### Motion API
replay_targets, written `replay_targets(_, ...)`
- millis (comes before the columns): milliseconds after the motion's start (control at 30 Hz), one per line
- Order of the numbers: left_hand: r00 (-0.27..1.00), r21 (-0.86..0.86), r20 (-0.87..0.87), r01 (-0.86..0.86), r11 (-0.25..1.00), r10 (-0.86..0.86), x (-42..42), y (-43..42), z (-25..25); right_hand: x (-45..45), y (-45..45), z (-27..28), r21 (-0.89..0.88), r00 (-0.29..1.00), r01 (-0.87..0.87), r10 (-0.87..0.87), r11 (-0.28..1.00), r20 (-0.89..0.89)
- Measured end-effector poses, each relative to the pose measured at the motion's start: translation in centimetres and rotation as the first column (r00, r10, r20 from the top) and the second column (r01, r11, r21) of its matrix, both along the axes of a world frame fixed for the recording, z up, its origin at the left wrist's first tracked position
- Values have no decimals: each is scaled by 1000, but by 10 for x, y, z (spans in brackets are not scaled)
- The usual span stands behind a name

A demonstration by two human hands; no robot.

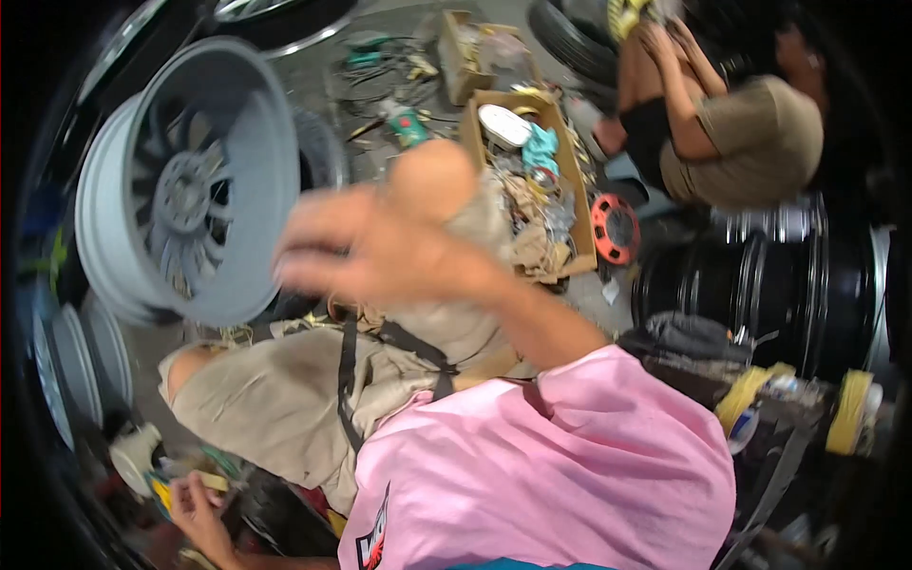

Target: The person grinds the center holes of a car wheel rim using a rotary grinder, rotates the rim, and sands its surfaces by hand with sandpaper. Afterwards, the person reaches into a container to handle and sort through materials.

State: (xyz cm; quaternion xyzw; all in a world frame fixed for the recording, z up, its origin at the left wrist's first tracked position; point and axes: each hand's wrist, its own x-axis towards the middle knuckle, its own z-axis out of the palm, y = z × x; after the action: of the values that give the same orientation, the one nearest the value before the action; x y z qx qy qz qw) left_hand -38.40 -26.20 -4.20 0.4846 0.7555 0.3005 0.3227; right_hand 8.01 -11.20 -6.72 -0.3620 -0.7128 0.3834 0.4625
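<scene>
My right hand point(356, 249) is in mid-air over my lap, blurred by motion. Its fingers stretch left, apart, toward a large grey wheel rim point(256, 190), and nothing shows between them. The rim stands upright on the left, its spokes and hub facing me. Low on the left, my left hand point(198, 513) has its fingers drawn together by a small yellow-and-blue item point(161, 491) and a pale yellowish piece point(215, 482). What it grips is too small to name. A cream-coloured round object point(138, 458) lies just above that hand.
A cardboard box point(586, 242) of scraps stands ahead, beside a red-orange disc point(616, 229). A green power tool point(407, 123) and cables lie on the floor. Another person point(750, 142) crouches at upper right. Black rims point(741, 294) and yellow tape rolls point(848, 411) are on the right.
</scene>
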Motion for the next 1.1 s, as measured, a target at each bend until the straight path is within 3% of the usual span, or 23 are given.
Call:
replay_targets(33, 999, 65, -20, 30, 997, -29, 30, 21, 23, -2, -20, -4, -23, 993, -62, 60, 998, -107)
replay_targets(67, 998, 131, -33, 57, 990, -53, 53, 41, 38, -5, -41, -1, -21, 989, -103, 100, 994, -107)
replay_targets(133, 972, 91, 5, 233, 968, -235, 127, 70, 65, -14, -70, -7, -93, 977, -133, 114, 987, -181)
replay_targets(200, 808, 83, 130, 569, 818, -575, 170, 96, 62, -16, -90, -9, -126, 955, -97, 56, 987, -292)
replay_targets(300, 729, 80, 183, 658, 749, -660, 237, 108, 48, -6, -104, -11, -113, 934, -17, -24, 993, -356)
replay_targets(367, 636, 62, 353, 716, 696, -686, 259, 110, 42, 2, -108, -19, -162, 929, 41, -97, 986, -357)
replay_targets(433, 671, 71, 329, 684, 726, -665, 272, 106, 33, 6, -106, -28, -167, 928, 130, -179, 977, -327)
replay_targets(600, 800, 76, 231, 552, 830, -554, 239, 91, 20, 9, -94, -30, -229, 975, -3, -48, 973, -217)
replay_targets(667, 914, 94, 36, 399, 912, -404, 219, 77, 33, 11, -83, -24, -228, 985, -30, -9, 973, -170)
replay_targets(700, 925, 46, -189, 344, 938, -330, 197, 69, 42, 14, -72, -20, -222, 986, -48, 11, 974, -164)
replay_targets(733, 936, 122, -259, 277, 953, -239, 177, 61, 43, 19, -56, -21, -239, 990, -113, 88, 964, -113)
replay_targets(767, 932, 134, -338, 188, 973, -133, 160, 47, 49, 22, -50, -11, -409, 990, -109, 60, 906, -130)
replay_targets(800, 908, 153, -418, 99, 983, -26, 149, 32, 60, 23, -37, -11, -366, 979, -121, 49, 923, -200)
replay_targets(867, 849, 133, -512, -70, 989, 129, 114, -2, 61, 21, -1, -8, -296, 996, -6, -21, 955, -88)
replay_targets(900, 807, 143, -577, -54, 988, 128, 96, -20, 53, 23, 21, -9, -297, 999, -13, 0, 955, -44)
replay_targets(933, 800, 76, -582, -127, 989, 148, 73, -41, 36, 17, 41, -15, -247, 992, -21, -10, 969, -123)
replay_targets(1000, 818, -285, -572, -268, 920, 61, 29, -72, 0, 11, 92, -29, -210, 992, -78, 55, 975, -114)
replay_targets(1067, 854, -501, -517, -247, 830, -58, 14, -104, -33, 16, 123, -25, -123, 992, -100, 108, 987, 58)
replay_targets(1100, 888, -614, -449, -221, 757, -105, -3, -122, -63, 9, 128, -22, -114, 993, -107, 113, 988, 46)
